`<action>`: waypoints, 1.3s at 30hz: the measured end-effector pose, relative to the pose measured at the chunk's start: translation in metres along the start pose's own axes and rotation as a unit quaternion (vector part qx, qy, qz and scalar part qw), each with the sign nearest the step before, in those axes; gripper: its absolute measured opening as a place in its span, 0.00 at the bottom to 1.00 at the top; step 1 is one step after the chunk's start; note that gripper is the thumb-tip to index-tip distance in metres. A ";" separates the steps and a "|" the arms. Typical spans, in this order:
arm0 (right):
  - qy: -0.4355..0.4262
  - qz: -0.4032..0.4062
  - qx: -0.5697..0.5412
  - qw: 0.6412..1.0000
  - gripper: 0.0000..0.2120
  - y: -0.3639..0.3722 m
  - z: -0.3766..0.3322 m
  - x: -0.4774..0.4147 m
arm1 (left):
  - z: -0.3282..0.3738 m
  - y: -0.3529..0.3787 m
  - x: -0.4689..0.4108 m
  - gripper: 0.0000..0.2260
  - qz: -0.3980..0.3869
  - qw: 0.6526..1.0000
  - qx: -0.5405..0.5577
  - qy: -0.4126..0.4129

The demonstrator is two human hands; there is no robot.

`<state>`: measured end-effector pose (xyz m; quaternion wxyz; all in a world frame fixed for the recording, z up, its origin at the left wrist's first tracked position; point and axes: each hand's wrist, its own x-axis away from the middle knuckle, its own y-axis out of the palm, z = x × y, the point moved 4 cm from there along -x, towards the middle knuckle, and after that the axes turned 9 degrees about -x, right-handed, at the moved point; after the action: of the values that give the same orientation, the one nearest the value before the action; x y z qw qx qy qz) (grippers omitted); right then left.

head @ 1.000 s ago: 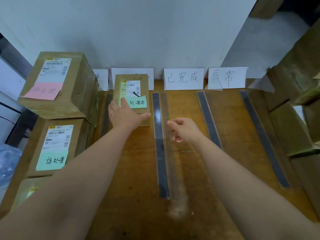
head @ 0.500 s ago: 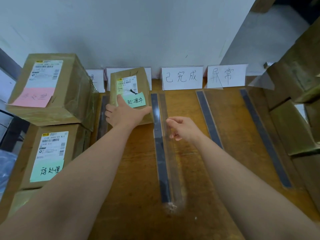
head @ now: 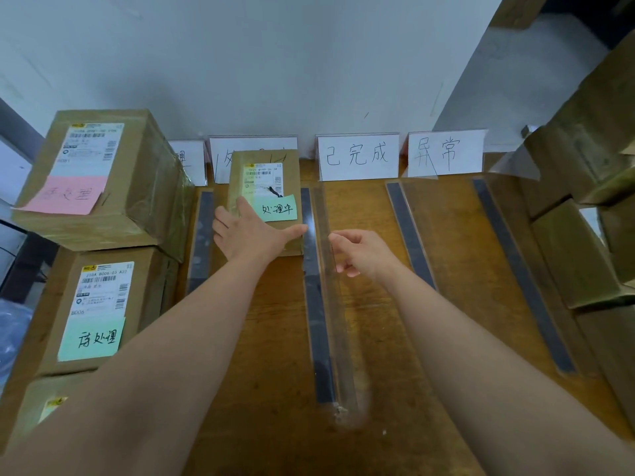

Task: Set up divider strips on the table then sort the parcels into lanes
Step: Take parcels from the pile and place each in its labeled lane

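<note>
Of four label cards [head: 357, 156], two are partly hidden behind the stack of three parcels [head: 99, 187] and the small parcel [head: 264, 187], which lies between the first two of four divider strips [head: 318, 321] on the surface [head: 457, 255] under the left hand [head: 251, 231], fingers spread flat, while the right hand [head: 360, 252] hovers loosely curled, holding nothing.

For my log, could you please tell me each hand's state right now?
Left hand: open, resting flat on the small parcel.
Right hand: open, holding nothing.

Left hand [head: 252, 231] flat on small parcel [head: 264, 176], right hand [head: 360, 252] loosely curled right of it, seemingly empty, divider strip [head: 318, 304] between
</note>
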<state>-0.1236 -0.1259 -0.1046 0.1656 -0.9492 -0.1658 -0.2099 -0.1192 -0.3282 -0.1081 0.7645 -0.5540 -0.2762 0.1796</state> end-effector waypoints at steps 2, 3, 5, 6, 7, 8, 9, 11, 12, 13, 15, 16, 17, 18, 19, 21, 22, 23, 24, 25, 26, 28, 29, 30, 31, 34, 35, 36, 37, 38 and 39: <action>-0.002 0.002 0.002 1.000 0.19 -0.001 -0.001 0.001 | 0.001 -0.002 0.004 0.57 0.014 1.000 -0.005 0.013; -0.002 0.003 0.005 1.000 0.19 -0.001 -0.001 0.002 | 0.001 -0.003 0.007 0.56 0.022 0.999 -0.008 0.022; -0.003 0.006 0.012 1.000 0.19 -0.001 -0.002 0.002 | 0.002 -0.006 0.012 0.54 0.035 0.999 -0.009 0.037; -0.004 0.007 0.016 1.000 0.19 -0.001 -0.002 0.002 | 0.001 -0.007 0.014 0.53 0.040 0.998 -0.009 0.042; -0.004 0.009 0.020 1.000 0.19 -0.001 -0.003 0.002 | 0.001 -0.008 0.016 0.53 0.045 0.998 -0.009 0.045; -0.005 0.010 0.024 1.000 0.19 -0.001 -0.003 0.003 | -0.001 -0.009 0.017 0.52 0.051 0.998 -0.009 0.048; -0.004 0.011 0.027 1.000 0.20 -0.001 -0.004 0.003 | -0.002 -0.010 0.018 0.51 0.057 0.997 -0.009 0.050; -0.004 0.011 0.035 0.999 0.20 0.000 -0.005 0.004 | -0.005 -0.011 0.019 0.49 0.066 0.996 -0.011 0.051; -0.004 0.013 0.039 0.999 0.21 0.000 -0.005 0.005 | -0.007 -0.011 0.020 0.49 0.067 0.996 -0.013 0.049; -0.005 0.016 0.043 0.999 0.21 0.000 -0.006 0.006 | -0.009 -0.012 0.021 0.48 0.065 0.997 -0.014 0.047; -0.009 0.021 0.050 0.998 0.21 0.000 -0.006 0.007 | -0.015 -0.013 0.025 0.46 0.056 0.997 -0.015 0.043; -0.011 0.024 0.056 0.998 0.21 0.000 -0.007 0.008 | -0.018 -0.014 0.028 0.45 0.051 0.998 -0.015 0.040; -0.015 0.028 0.063 0.998 0.21 0.000 -0.007 0.010 | -0.022 -0.015 0.030 0.44 0.047 0.998 -0.017 0.035; -0.019 0.034 0.069 0.997 0.21 -0.001 -0.008 0.011 | -0.026 -0.016 0.032 0.43 0.046 0.998 -0.020 0.030; -0.026 0.043 0.074 0.996 0.21 -0.002 -0.009 0.013 | -0.030 -0.018 0.034 0.43 0.042 0.999 -0.023 0.023; -0.046 0.067 0.090 0.993 0.21 -0.006 -0.013 0.016 | -0.041 -0.020 0.040 0.43 0.027 0.999 -0.023 0.008; -0.057 0.074 0.101 0.990 0.21 -0.006 -0.015 0.018 | -0.047 -0.020 0.042 0.42 0.019 1.000 -0.012 0.001; -0.066 0.079 0.110 0.989 0.20 -0.006 -0.019 0.020 | -0.054 -0.021 0.045 0.41 0.009 1.000 0.005 -0.008; -0.075 0.080 0.119 0.987 0.20 -0.004 -0.022 0.021 | -0.061 -0.020 0.047 0.39 -0.002 1.000 0.026 -0.016; -0.082 0.079 0.130 0.985 0.20 -0.001 -0.025 0.022 | -0.069 -0.019 0.049 0.37 -0.014 0.999 0.048 -0.020; -0.091 0.077 0.142 0.983 0.20 0.003 -0.029 0.023 | -0.077 -0.018 0.050 0.35 -0.027 0.997 0.067 -0.021; -0.105 0.073 0.166 0.978 0.20 0.012 -0.034 0.025 | -0.091 -0.016 0.055 0.28 -0.047 0.995 0.084 -0.021; -0.111 0.072 0.176 0.975 0.21 0.018 -0.037 0.026 | -0.097 -0.015 0.057 0.25 -0.054 0.995 0.083 -0.021; -0.115 0.072 0.187 0.973 0.20 0.023 -0.039 0.027 | -0.103 -0.014 0.059 0.22 -0.058 0.995 0.080 -0.019; -0.120 0.072 0.196 0.971 0.20 0.029 -0.042 0.029 | -0.108 -0.014 0.060 0.19 -0.060 0.995 0.075 -0.015; -0.132 0.069 0.215 0.965 0.20 0.045 -0.047 0.033 | -0.118 -0.016 0.059 0.08 -0.056 0.996 0.076 -0.006; -0.134 0.067 0.215 0.965 0.20 0.049 -0.048 0.034 | -0.121 -0.018 0.058 0.07 -0.054 0.995 0.082 -0.008; -0.134 0.065 0.212 0.966 0.21 0.053 -0.050 0.034 | -0.124 -0.020 0.057 0.08 -0.051 0.995 0.089 -0.014; -0.134 0.064 0.209 0.967 0.21 0.057 -0.051 0.034 | -0.127 -0.023 0.057 0.09 -0.047 0.994 0.094 -0.021; -0.131 0.063 0.206 0.968 0.21 0.060 -0.052 0.035 | -0.130 -0.025 0.056 0.10 -0.046 0.994 0.094 -0.026; -0.128 0.063 0.202 0.969 0.21 0.063 -0.053 0.035 | -0.133 -0.027 0.056 0.11 -0.046 0.994 0.093 -0.029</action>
<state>-0.0878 -0.1934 -0.0582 0.3445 -0.9234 -0.1648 -0.0382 0.0059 -0.4034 -0.1014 0.8117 -0.4620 -0.3053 0.1854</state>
